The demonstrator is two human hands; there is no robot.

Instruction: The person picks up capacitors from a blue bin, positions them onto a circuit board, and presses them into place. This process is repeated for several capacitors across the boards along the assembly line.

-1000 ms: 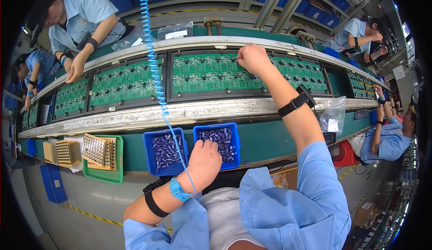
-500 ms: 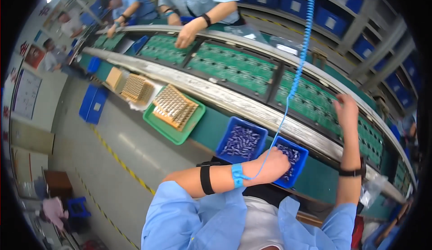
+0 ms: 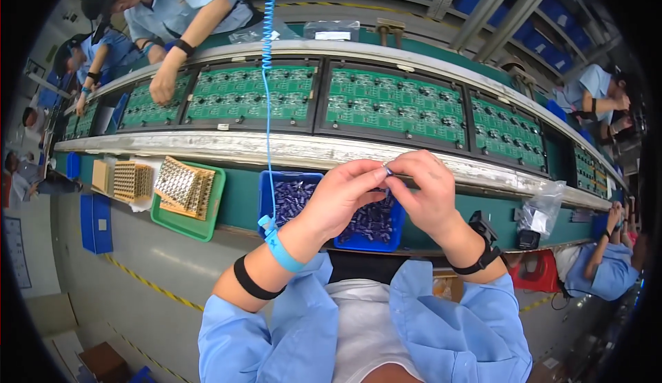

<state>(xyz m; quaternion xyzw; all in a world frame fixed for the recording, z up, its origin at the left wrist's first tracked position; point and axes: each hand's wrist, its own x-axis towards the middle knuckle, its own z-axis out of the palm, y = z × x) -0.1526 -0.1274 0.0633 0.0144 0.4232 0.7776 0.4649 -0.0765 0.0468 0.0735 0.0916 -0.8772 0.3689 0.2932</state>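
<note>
1. The small component (image 3: 389,172) is a dark purple piece with a glint of silver, sitting right at the fingertips where the two hands meet; most of it is hidden by the fingers.
2. The left hand (image 3: 339,197) pinches it between thumb and forefinger, the other fingers curled inward, the forearm rising from below.
3. The right hand (image 3: 429,191) comes to the same spot from the other side, thumb and forefinger closed on the component, knuckles up and wrist bent inward.
4. Under and just beside the left hand stands one blue bin (image 3: 264,207); beneath both hands, partly covered by them, is a second blue bin (image 3: 369,246). Both are filled with similar purple pieces.
5. Beyond the hands, past a pale metal rail (image 3: 303,150), green circuit boards (image 3: 396,103) lie in dark frames along the bench (image 3: 234,193).
6. A light blue strap (image 3: 283,250) below the left hand bears a small dark mark; a blue coiled cord (image 3: 267,41) runs down to it.
7. To the right of the right hand, a clear plastic bag (image 3: 545,203) shows a white label, its print too small for me to read.
</note>
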